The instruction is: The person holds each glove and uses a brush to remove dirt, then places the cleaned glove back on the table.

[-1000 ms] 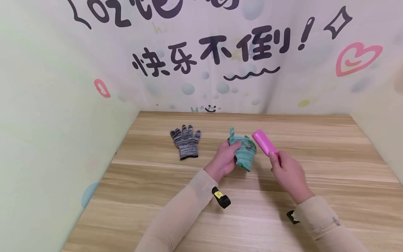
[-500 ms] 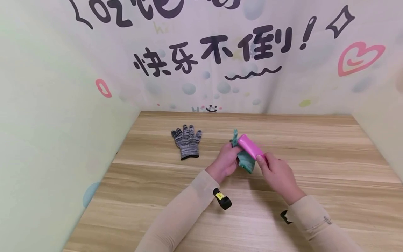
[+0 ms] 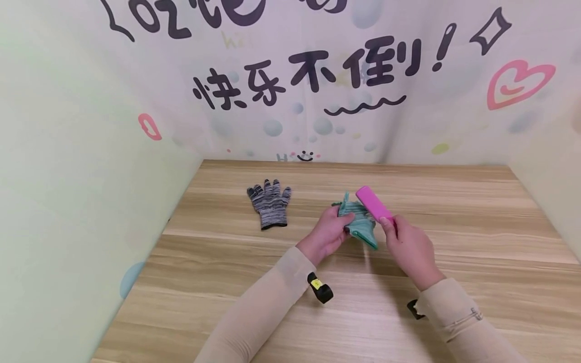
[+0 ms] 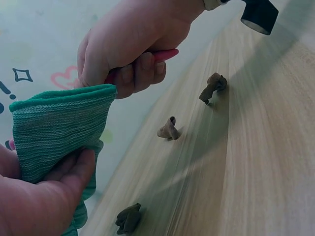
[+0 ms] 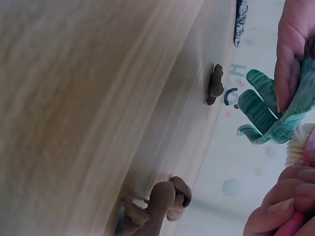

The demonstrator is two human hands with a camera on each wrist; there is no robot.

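A green striped knit glove (image 3: 363, 229) is held up above the table by my left hand (image 3: 324, 233), thumb on top. Dark marks show on the glove near the brush. My right hand (image 3: 410, 249) grips a pink brush (image 3: 373, 202), whose head lies at the glove's right side. Pale bristles (image 5: 299, 145) face the glove in the right wrist view; whether they touch is unclear. The left wrist view shows the glove's cuff (image 4: 61, 98) and the right fingers curled round the pink handle (image 4: 165, 55).
A grey-black knit glove (image 3: 271, 206) lies flat on the wooden table (image 3: 204, 292), left of the hands. Several small brown crumpled lumps (image 4: 169, 129) sit on the table in the wrist views. A printed cloth (image 3: 272, 116) hangs behind the table.
The pink brush has swept left over the green glove, then back right and slightly up. The green glove has shifted a little right in the left hand. The grey-black glove stays put.
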